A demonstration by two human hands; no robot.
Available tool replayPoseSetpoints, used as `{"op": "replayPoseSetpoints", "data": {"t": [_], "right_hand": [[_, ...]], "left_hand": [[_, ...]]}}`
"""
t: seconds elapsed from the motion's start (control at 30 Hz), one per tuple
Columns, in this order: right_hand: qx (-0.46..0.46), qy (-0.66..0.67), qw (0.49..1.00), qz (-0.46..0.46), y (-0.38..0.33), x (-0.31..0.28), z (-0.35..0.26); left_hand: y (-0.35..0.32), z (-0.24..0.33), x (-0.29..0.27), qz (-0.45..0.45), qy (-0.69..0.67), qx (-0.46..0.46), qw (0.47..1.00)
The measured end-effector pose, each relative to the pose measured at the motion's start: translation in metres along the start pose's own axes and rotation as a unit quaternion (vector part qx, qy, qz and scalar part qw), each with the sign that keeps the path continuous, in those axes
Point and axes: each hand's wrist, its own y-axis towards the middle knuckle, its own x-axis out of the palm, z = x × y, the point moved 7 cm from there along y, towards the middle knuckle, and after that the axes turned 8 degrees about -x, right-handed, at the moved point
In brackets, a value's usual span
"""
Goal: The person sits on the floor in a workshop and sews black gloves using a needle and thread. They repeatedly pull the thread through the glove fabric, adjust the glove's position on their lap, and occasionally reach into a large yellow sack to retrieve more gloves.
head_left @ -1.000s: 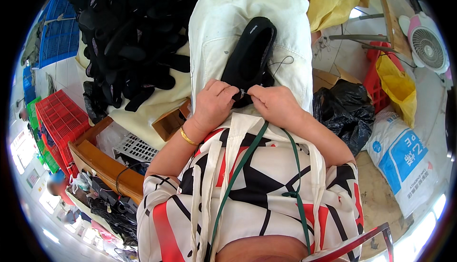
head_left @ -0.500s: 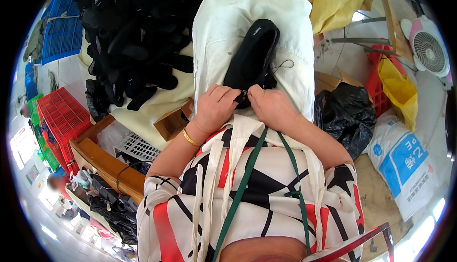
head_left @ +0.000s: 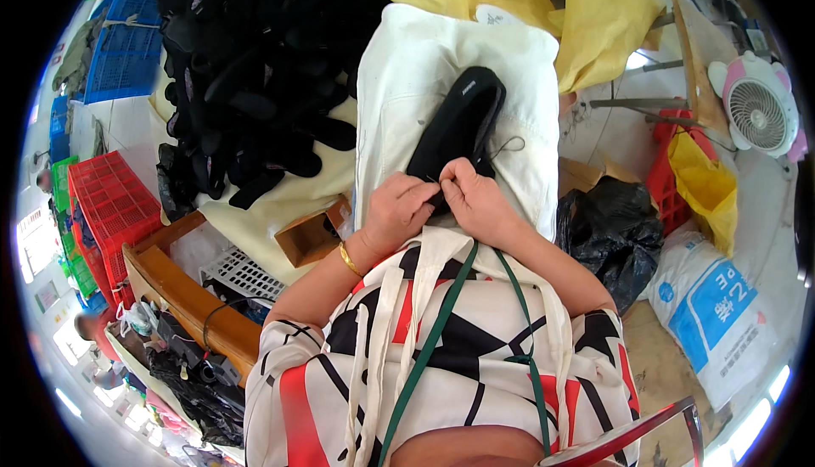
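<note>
A black slip-on shoe [head_left: 450,127] lies on a white cloth [head_left: 386,85] in front of me, its near end partly hidden behind my hands. My left hand [head_left: 397,210] is closed in a pinch at that end, thumb and forefinger together. Beside it, my right hand [head_left: 477,199] is also pinched, its fingertips almost touching the left ones. Whatever lies between the fingertips is too small to make out. A thin dark loop of thread [head_left: 511,144] curls over the cloth at the shoe's right side.
To the far left is a large heap of black shoes [head_left: 255,68] on cream cloth. A wooden drawer [head_left: 182,289] and small cardboard box [head_left: 310,233] stand at my left. Near my right arm sit a black plastic bag [head_left: 611,233] and a white-and-blue sack [head_left: 709,310]; a fan [head_left: 758,104] is beyond.
My hands have shifted a little at the shoe's near end, and the fingertips now meet slightly above it. The whole view has dropped slightly as my head moved.
</note>
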Motion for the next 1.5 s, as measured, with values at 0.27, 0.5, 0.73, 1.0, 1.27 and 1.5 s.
{"op": "replayPoseSetpoints", "data": {"t": [0.27,0.5,0.73,1.0,1.27,1.5], "right_hand": [[-0.102,-0.092,0.990,0.029,0.013,-0.021,-0.045],[-0.199,-0.192,0.961,0.008,0.014,0.002,-0.055],[-0.194,-0.073,0.975,0.086,0.028,0.002,-0.070],[0.012,0.321,0.941,0.109,0.026,-0.054,-0.046],[-0.266,0.374,0.712,0.531,-0.050,-0.252,-0.060],[-0.154,0.147,0.935,0.284,-0.027,-0.136,-0.016]], "left_hand": [[-0.004,0.010,-0.010,-0.004,0.032,0.060,0.998],[-0.015,0.007,-0.011,0.009,0.071,0.090,0.993],[-0.016,0.006,-0.007,-0.045,0.054,0.074,0.995],[0.008,-0.005,-0.007,-0.064,0.043,0.002,0.997],[0.017,0.001,-0.011,-0.085,-0.035,-0.007,0.996],[0.020,0.000,-0.010,-0.113,-0.017,-0.013,0.993]]}}
